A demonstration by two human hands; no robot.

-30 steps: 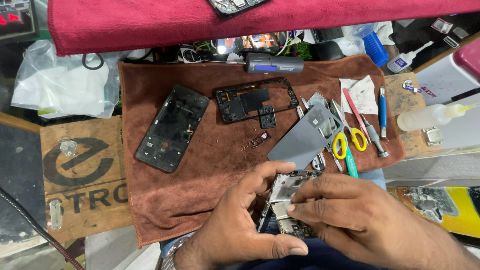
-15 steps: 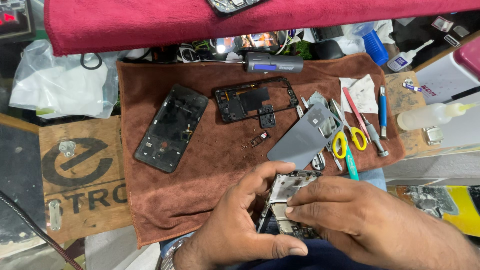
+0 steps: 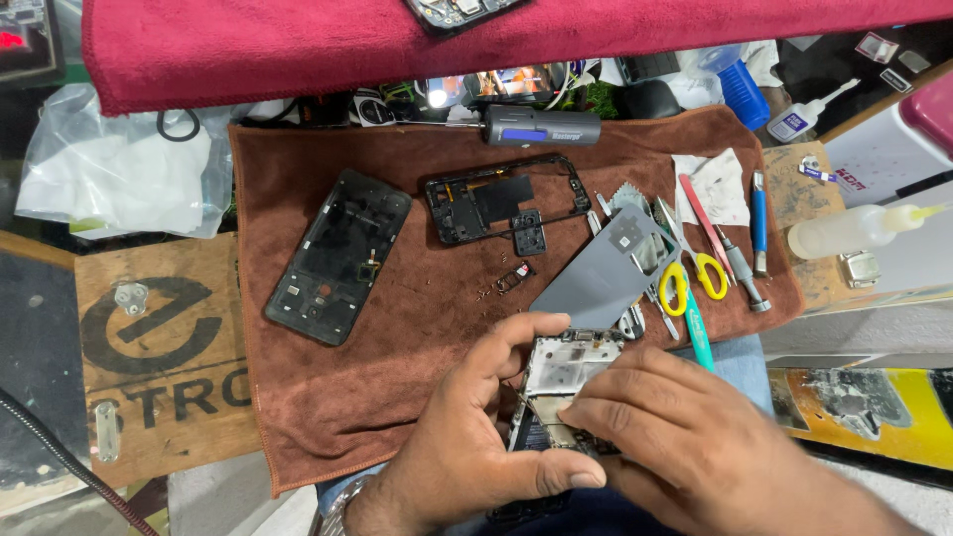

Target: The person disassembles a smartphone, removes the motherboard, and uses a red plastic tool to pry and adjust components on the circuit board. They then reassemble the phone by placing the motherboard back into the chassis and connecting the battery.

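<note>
An opened phone (image 3: 562, 382) with its circuit board bare lies near the front edge of a brown towel (image 3: 417, 328). My left hand (image 3: 467, 437) grips its left side, thumb under and fingers curled over the top. My right hand (image 3: 685, 447) rests on its right side, fingertips pressed on the board. Whether the right hand holds a small tool is hidden. A grey back cover (image 3: 606, 273) lies just beyond the phone.
On the towel lie a black phone body (image 3: 340, 256), a black frame (image 3: 501, 199), a small camera part (image 3: 526, 236), yellow-handled scissors (image 3: 690, 268), screwdrivers (image 3: 740, 268) and a grey electric screwdriver (image 3: 541, 126). A glue bottle (image 3: 859, 228) lies at right, a plastic bag (image 3: 119, 169) at left, a red cloth (image 3: 397, 40) above.
My right hand has slid slightly left and down over the phone's board. My left hand keeps the same grip. Nothing else has moved.
</note>
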